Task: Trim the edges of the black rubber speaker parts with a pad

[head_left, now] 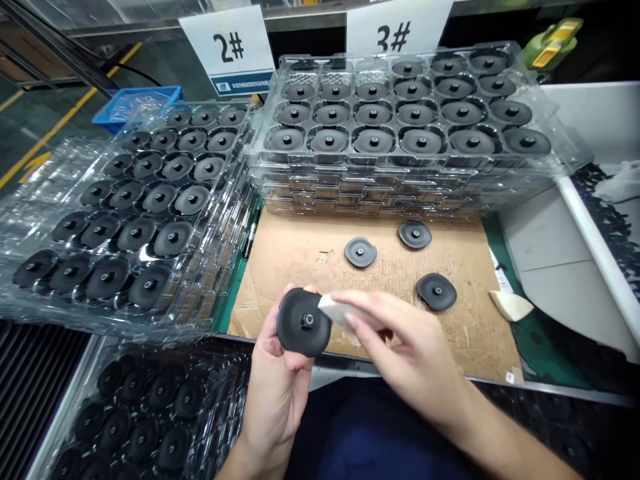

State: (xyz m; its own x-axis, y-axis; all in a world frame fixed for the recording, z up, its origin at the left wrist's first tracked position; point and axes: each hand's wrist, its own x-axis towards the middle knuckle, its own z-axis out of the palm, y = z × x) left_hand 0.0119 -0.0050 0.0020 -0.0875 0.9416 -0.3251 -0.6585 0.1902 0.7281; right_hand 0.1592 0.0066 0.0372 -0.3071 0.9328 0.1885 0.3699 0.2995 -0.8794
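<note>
My left hand (280,380) grips a black disc (293,333) by its edges, its face with the central stud turned up toward the camera. In my right hand (405,340) is a pale, flat block (343,312), pinched between thumb and fingers, its tip at the disc's upper right edge. Whether the tip touches the disc cannot be made out. Beyond my hands, three loose dark discs lie on the brown cardboard (295,247): one in the middle (361,252), one farther back (415,235) and one nearer on the right (437,291).
Stacked clear trays of black discs stand at the back (400,160) and left (195,220), with another tray (145,413) lower left. A cream wedge (511,305) lies at the cardboard's right edge, beside a white bin (570,233). A black pen (251,233) lies left.
</note>
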